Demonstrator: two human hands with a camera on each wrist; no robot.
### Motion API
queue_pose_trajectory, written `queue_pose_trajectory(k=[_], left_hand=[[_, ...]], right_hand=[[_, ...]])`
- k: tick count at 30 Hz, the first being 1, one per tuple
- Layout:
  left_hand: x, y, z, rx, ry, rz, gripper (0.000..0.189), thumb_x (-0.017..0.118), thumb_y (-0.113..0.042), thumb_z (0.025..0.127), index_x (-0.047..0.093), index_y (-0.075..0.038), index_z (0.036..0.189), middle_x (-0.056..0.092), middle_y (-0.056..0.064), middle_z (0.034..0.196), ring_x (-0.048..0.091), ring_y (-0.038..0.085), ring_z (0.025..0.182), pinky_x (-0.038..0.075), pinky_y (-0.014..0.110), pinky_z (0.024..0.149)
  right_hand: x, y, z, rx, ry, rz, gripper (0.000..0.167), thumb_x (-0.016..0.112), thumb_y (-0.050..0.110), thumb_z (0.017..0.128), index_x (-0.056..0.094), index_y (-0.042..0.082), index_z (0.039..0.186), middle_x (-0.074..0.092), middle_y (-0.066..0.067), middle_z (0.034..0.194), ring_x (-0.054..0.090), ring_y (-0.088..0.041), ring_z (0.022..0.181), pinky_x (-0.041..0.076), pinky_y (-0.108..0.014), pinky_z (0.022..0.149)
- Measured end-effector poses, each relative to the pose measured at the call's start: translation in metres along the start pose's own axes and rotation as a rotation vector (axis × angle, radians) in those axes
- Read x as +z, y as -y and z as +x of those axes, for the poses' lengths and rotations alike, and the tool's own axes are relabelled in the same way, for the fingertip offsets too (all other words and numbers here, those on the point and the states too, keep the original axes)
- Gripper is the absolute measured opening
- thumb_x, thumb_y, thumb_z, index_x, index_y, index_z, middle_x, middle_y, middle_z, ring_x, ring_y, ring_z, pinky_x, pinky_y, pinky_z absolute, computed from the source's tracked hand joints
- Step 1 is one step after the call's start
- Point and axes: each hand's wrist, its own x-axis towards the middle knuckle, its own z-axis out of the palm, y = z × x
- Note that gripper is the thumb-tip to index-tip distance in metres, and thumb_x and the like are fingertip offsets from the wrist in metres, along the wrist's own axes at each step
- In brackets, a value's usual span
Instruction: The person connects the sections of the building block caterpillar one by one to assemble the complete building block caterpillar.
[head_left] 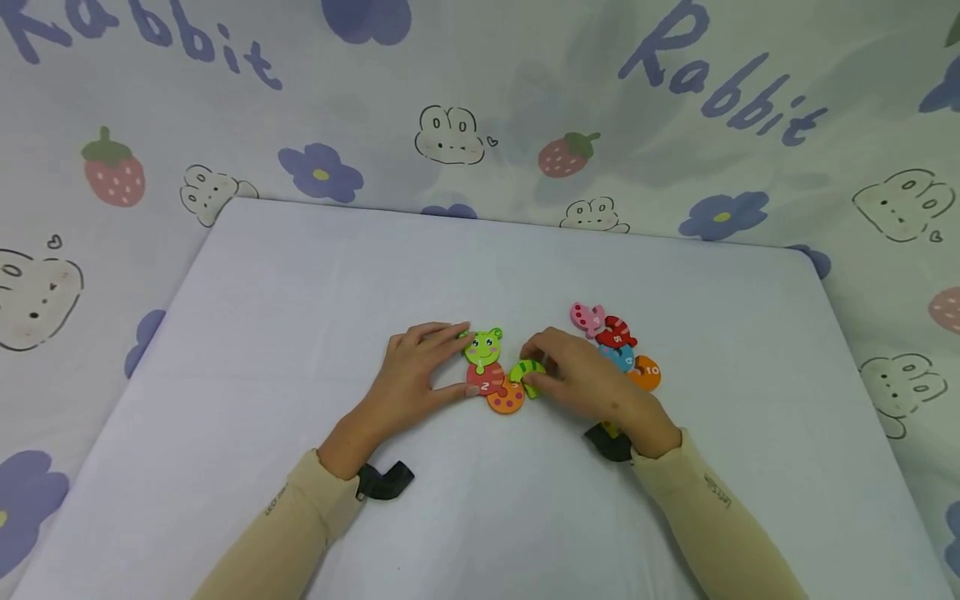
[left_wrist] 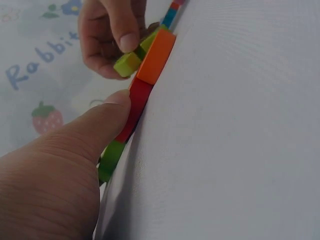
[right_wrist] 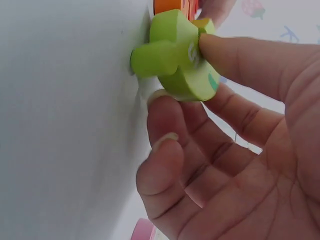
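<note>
A green caterpillar-head puzzle piece [head_left: 482, 348], a red piece [head_left: 487, 380] marked 2 and an orange dotted piece [head_left: 507, 402] lie joined on the white table. My left hand [head_left: 408, 367] rests beside them, its thumb touching the red piece's edge and its fingertips at the head piece. Between thumb and fingers, my right hand [head_left: 588, 383] pinches a green striped puzzle piece [right_wrist: 185, 55], tilted against the orange dotted piece. In the left wrist view, the left thumb [left_wrist: 110, 112] presses the red piece's side.
Right of the right hand lie a pink piece [head_left: 585, 318], a red striped piece [head_left: 617, 332], a blue piece [head_left: 621, 357] and an orange piece [head_left: 646, 373] marked 10. Something yellow [head_left: 611, 429] shows beside the right wrist. A printed rabbit cloth [head_left: 495, 75] hangs behind the white table [head_left: 300, 283].
</note>
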Motion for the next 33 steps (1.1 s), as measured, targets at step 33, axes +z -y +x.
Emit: queue_pose_trajectory(k=[33], left_hand=[[0.002,0.001,0.001,-0.015,0.003,0.002,0.08,0.083,-0.053,0.086,0.055,-0.024,0.155,0.046,-0.007,0.161,0.036,0.022,0.147,0.03,0.053,0.106]], right_hand=[[-0.065,-0.038,-0.039,0.185,0.091,0.019,0.028,0.069,0.011,0.1,0.067,0.005,0.127,0.066,-0.004,0.105,0.059,-0.025,0.098,0.055,-0.041,0.084]])
